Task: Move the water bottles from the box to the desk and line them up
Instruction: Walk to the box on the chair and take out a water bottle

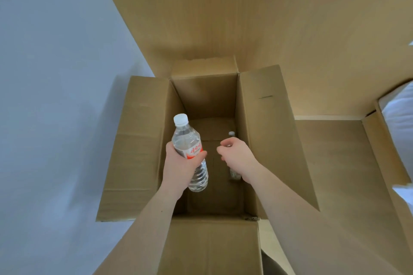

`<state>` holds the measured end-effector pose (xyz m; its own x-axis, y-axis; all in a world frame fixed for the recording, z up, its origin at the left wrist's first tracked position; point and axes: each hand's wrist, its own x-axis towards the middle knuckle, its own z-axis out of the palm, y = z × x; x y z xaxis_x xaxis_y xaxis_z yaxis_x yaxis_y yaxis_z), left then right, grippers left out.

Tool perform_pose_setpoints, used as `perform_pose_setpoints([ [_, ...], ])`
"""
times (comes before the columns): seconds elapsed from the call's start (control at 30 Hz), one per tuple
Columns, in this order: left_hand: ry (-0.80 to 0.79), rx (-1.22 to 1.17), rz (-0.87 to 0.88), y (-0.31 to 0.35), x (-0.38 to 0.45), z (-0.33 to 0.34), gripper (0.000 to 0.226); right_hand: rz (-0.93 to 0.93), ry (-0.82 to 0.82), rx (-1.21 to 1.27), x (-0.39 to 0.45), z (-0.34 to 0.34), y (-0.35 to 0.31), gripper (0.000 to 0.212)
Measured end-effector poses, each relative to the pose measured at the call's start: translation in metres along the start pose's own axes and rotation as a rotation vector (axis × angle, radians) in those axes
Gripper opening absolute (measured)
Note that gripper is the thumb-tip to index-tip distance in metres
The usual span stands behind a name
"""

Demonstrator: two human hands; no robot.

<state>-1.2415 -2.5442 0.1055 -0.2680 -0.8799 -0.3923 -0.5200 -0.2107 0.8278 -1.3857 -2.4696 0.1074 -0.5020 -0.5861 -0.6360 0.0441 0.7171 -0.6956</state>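
Observation:
An open cardboard box (143, 140) stands below me with its flaps spread. My left hand (181, 163) grips a clear water bottle (190, 140) with a white cap and a red and white label, held tilted over the box's left side. A second water bottle (231, 134) lies deep on the box floor; only its cap and its base show. My right hand (237, 156) hovers over that bottle's middle with its fingers curled and hides it. The hand looks well above the bottle and not around it.
A tall wooden panel (245, 18) rises behind the box. A pale wall or surface (55, 96) fills the left. Wooden flooring (335, 163) and white bedding (400, 123) lie to the right. The near flap (210, 248) sits between my forearms.

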Motion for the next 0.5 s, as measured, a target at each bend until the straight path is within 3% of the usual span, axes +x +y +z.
perform_pose_setpoints([
  [0.3, -0.168, -0.025, 0.091, 0.010, -0.011, -0.019, 0.079, 0.043, 0.099, 0.099, -0.045, 0.014, 0.005, 0.037],
  [0.5, -0.242, -0.076, 0.099, 0.012, -0.026, -0.026, 0.070, 0.061, 0.194, 0.148, -0.070, 0.018, 0.015, 0.036],
])
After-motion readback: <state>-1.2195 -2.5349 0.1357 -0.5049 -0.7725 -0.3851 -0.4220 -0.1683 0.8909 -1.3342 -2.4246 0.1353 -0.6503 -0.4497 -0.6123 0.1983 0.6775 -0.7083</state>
